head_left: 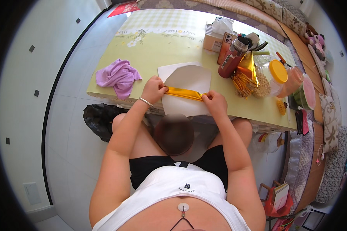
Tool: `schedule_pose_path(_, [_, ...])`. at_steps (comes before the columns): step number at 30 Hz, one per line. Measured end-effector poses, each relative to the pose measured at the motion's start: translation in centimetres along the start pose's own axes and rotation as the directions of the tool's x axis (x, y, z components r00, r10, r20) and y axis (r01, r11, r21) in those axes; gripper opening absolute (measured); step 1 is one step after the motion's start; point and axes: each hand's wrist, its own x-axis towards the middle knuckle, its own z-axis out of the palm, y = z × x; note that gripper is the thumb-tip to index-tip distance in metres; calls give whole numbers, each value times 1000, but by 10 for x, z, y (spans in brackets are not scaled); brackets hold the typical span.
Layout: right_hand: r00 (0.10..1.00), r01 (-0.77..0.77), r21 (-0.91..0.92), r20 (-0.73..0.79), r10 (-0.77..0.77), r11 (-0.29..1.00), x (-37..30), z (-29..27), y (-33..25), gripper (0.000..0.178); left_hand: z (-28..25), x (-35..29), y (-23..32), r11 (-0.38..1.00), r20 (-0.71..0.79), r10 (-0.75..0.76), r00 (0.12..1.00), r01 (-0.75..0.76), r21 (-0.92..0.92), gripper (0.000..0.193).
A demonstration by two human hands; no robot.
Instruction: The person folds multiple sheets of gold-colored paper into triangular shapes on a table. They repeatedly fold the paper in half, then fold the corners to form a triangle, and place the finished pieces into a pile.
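On the pale-green surface (154,50) we pinch a gold foil strip (184,93), left hand (154,89) and right hand (215,102) fingers closed on its ends, apparently folded flat over white paper (191,79), further shaping remaining.

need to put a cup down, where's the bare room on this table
Free: the table stretch beyond the purple cloth, up to the tissue box. Crowded: the right side, with bottle, jar and gold strips.

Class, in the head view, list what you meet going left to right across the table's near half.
Purple cloth → left hand → gold foil strip → right hand → gold foil bundle → yellow-lidded jar → green bowl.
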Motion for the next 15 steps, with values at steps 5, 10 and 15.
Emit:
schedule_pose_path(5, [999, 32, -68, -20, -34, 997, -4, 5, -3, 20, 0, -2, -1, 999, 16, 4, 1000, -3, -54, 20])
schedule_pose_path(10, [995, 86, -97, -39, -90, 992, -5, 6, -1, 18, -5, -6, 3, 998, 33, 18, 999, -16, -68, 21])
schedule_pose_path(15, [987, 145, -253, -23, -156, 957, -8, 6, -15, 18, -2, -7, 4, 997, 6, 78, 997, -78, -6, 23])
